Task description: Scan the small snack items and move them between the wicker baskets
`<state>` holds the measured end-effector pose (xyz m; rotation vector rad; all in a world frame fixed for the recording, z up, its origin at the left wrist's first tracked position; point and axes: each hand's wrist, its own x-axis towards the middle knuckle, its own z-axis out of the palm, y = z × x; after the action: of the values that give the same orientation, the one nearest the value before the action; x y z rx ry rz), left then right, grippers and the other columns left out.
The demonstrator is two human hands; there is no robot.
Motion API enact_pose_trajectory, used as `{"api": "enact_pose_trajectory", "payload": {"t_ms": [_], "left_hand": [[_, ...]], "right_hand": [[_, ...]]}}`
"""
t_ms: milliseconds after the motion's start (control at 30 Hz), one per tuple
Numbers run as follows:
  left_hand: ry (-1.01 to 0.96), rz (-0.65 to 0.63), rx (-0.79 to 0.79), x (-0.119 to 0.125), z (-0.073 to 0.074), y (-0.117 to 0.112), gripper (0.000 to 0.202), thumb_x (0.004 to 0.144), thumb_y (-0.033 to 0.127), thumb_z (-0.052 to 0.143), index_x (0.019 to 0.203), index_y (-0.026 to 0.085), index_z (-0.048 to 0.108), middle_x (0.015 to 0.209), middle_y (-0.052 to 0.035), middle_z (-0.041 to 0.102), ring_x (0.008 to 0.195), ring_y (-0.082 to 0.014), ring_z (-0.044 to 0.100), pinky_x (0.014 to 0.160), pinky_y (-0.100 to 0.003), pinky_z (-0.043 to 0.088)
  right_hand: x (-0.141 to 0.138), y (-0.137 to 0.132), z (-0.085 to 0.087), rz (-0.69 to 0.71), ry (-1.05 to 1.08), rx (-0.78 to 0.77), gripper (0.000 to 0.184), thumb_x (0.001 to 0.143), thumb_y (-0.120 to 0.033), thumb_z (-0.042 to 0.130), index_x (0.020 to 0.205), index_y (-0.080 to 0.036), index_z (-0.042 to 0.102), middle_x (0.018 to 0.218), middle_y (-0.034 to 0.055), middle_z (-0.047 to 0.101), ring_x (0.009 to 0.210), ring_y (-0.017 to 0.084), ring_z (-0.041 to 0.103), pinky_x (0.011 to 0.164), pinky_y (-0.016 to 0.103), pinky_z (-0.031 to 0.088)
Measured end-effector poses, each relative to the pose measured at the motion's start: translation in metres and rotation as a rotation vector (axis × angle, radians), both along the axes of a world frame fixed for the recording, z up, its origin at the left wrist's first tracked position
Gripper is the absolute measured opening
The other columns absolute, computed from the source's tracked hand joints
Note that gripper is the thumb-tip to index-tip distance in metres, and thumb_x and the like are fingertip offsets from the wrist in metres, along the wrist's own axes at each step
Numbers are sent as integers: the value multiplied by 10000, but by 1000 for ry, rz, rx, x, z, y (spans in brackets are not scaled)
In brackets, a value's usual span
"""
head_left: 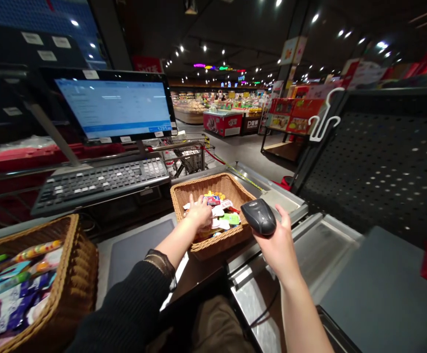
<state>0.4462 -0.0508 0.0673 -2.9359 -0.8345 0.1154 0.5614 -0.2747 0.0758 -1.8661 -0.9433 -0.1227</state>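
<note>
My left hand (200,212) reaches into a wicker basket (184,193) on the counter, with its fingers curled down among several small coloured packets (224,212). What the fingers hold is hidden. My right hand (278,240) grips a black handheld barcode scanner (258,216), which is raised just right of the basket and points toward the packets. A cable runs down from under the right hand.
A keyboard (99,182) and a lit monitor (116,105) stand at the back left. A second wicker basket (75,264) with packets sits at the near left. A metal counter (320,245) and a black perforated panel (383,162) lie to the right. Store aisles stretch behind.
</note>
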Motion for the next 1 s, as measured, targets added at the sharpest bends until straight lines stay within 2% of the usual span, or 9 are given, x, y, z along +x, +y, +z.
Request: {"api": "enact_pose_trajectory", "payload": {"t_ms": [133, 233, 367, 433, 533, 633, 733, 867, 1000], "left_hand": [[-44, -36, -12, 1, -3, 1, 257, 827, 264, 616, 1033, 163, 730, 1333, -220, 585, 1399, -432, 373, 1120, -781, 137], [-152, -34, -22, -4, 1, -2, 336, 852, 329, 630, 1147, 180, 693, 1375, -209, 553, 1442, -428, 316, 1125, -777, 148], [-273, -62, 27, -36, 19, -9, 362, 878, 271, 624, 1224, 170, 649, 1411, -206, 506, 1481, -397, 249, 1148, -744, 174], [-328, -53, 81, -67, 29, -10, 316, 895, 270, 611, 1191, 170, 658, 1409, -200, 505, 1485, -394, 234, 1147, -745, 171], [-359, 17, 165, -132, 45, -8, 290, 903, 289, 609, 1165, 175, 661, 1390, -184, 526, 1480, -383, 246, 1154, -722, 186], [-347, 164, 199, -211, 60, -1, 291, 899, 289, 611, 1168, 187, 657, 1321, -154, 579, 1461, -361, 292, 1166, -663, 224], [-265, 372, 159, -292, 69, 8, 280, 874, 269, 630, 1139, 190, 677, 1250, -128, 628, 1419, -337, 364, 1165, -568, 293], [-34, 576, 41, -374, 61, 10, 303, 804, 235, 676, 1103, 190, 704, 1247, -126, 659, 1346, -335, 455, 1122, -515, 358], [152, 649, -163, -404, 37, 2, 431, 685, 312, 784, 1098, 215, 711, 1313, -125, 654, 1390, -379, 408, 1128, -589, 308]], "right_hand": [[-7, 1, 9, 44, -44, 3, 298, 774, -300, 650, 1031, -154, 691, 1468, 202, 416, 1472, 346, 324, 1190, 541, 315], [-11, 2, 18, 85, -73, 41, 299, 766, -338, 660, 997, -150, 685, 1472, 202, 416, 1448, 346, 363, 1178, 533, 332], [-16, 10, 24, 143, -89, 66, 390, 732, -418, 684, 1002, -137, 673, 1525, 214, 361, 1370, 398, 458, 1177, 566, 316], [-22, 19, 24, 193, -124, 71, 377, 710, -443, 705, 946, -150, 674, 1514, 217, 371, 1369, 410, 459, 1171, 537, 338], [-39, 35, 22, 300, -175, 49, 332, 753, -447, 678, 925, -163, 677, 1501, 217, 387, 1401, 409, 425, 1177, 518, 336], [-66, 45, 21, 417, -213, 87, 343, 780, -468, 634, 912, -155, 682, 1455, 209, 427, 1438, 424, 358, 1197, 573, 282], [-90, 51, 21, 469, -204, 86, 364, 775, -465, 640, 973, -162, 680, 1470, 185, 417, 1394, 404, 414, 1180, 586, 306], [-110, 58, 20, 516, -203, 87, 356, 761, -448, 649, 996, -183, 679, 1509, 164, 388, 1383, 397, 420, 1167, 592, 316], [-121, 65, 20, 581, -247, 73, 354, 772, -427, 651, 1014, -172, 683, 1511, 181, 376, 1413, 396, 389, 1180, 590, 301]]}}
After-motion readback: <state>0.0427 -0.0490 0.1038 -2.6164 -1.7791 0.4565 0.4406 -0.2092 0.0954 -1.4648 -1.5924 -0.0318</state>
